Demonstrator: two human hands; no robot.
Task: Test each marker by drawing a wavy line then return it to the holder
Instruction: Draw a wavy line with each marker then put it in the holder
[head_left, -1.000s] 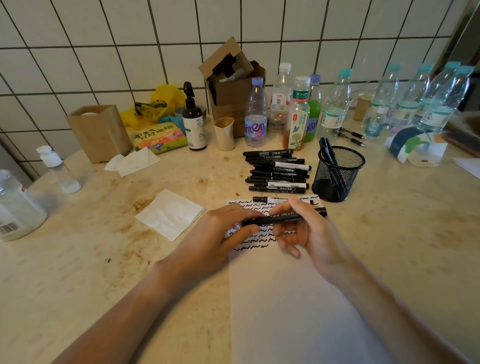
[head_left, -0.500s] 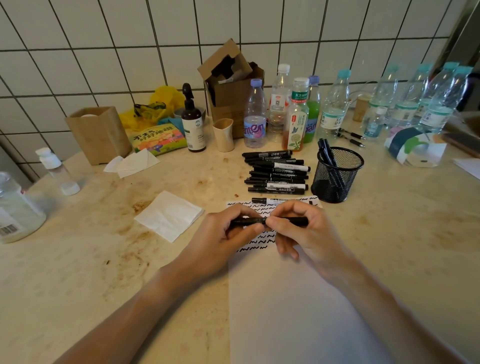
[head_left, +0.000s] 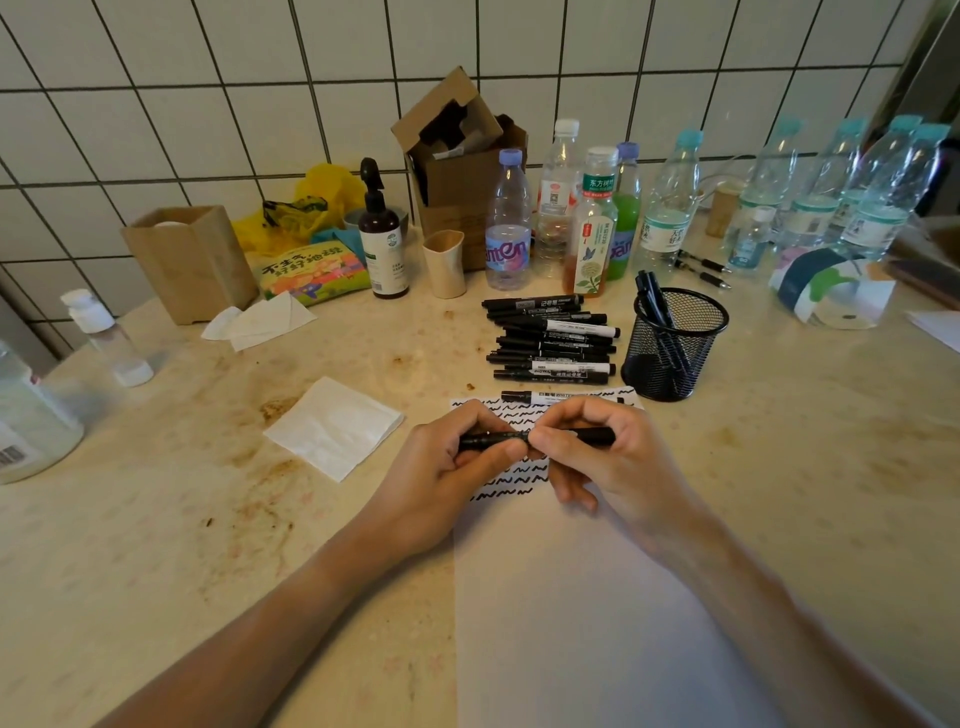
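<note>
Both hands pinch one black marker (head_left: 535, 438) level above the paper (head_left: 587, 597); left hand (head_left: 447, 467) fingers clamped at nine o'clock, right hand (head_left: 597, 457) at three; mesh holder (head_left: 675, 345) at one o'clock.

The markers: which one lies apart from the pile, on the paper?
The white-barrelled marker lying alone across the paper's top edge, just beyond both hands; the pile of markers lies farther back on the counter.
</note>
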